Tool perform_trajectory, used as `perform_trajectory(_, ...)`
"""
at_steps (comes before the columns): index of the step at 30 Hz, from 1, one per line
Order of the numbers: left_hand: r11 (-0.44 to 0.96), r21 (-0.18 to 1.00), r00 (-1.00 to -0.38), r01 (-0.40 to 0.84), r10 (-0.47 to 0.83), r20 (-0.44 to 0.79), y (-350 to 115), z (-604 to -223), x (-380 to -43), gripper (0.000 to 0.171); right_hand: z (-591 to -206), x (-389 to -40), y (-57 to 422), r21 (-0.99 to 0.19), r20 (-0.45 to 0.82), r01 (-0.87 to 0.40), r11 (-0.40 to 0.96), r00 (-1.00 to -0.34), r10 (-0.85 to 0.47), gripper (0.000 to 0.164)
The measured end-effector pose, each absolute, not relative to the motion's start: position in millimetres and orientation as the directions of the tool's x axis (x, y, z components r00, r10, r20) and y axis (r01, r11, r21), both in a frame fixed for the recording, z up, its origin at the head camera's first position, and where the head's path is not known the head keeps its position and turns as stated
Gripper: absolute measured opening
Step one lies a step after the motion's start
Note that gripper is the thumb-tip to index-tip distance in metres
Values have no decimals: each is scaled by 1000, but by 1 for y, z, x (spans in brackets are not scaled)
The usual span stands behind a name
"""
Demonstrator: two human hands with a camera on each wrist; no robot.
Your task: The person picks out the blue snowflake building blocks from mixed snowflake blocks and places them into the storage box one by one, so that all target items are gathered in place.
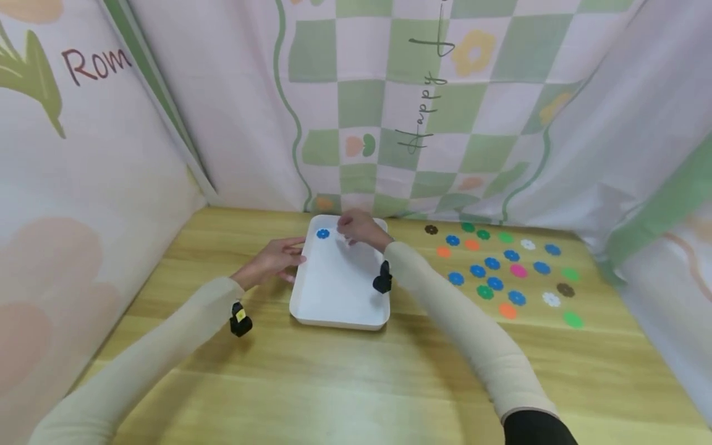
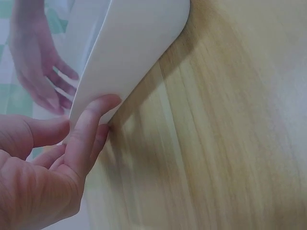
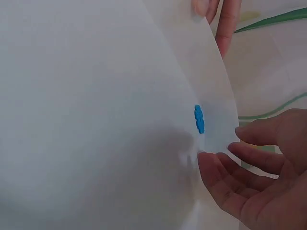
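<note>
Printed curtains surround a wood-grain worktop (image 1: 339, 383)
The rear curtain (image 1: 228, 93) carries a green-and-white checked panel (image 1: 361, 102) with a wavy green border (image 1: 298, 133), a yellow flower (image 1: 473, 52), a small peach tulip (image 1: 353, 146) and sideways lettering (image 1: 421, 114) reading "Happy"; the left curtain (image 1: 111, 179) bears a brown "Rom" (image 1: 96, 66), green leaves (image 1: 43, 80) and pale peach shapes (image 1: 55, 259), and a green band (image 1: 662, 204) crosses the right curtain (image 1: 639, 105).

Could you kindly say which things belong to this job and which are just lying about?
Seemingly part of the job:
white tray
blue disc inside
left hand
right hand
loose discs, probably

Just around:
patterned curtain
black wrist cameras
</note>
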State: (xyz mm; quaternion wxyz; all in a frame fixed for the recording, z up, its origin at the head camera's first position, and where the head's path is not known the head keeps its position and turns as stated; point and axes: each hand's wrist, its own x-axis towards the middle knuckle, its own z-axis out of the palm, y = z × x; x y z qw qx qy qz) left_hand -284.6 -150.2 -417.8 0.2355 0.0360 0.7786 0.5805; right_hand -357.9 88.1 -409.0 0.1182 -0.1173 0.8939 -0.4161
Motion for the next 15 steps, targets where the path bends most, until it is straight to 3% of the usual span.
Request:
perform_trajectory(8,326,918,-891,-225,312,-329,-155,-416,-282,64,-402,-358,134,-824,-4,-228,518,-913,-408,30)
perform_trajectory(15,339,915,-888,-219,320,-331,-149,-415,-283,62,-393,-353,179,-866,50,-244,437,-911,-409,34)
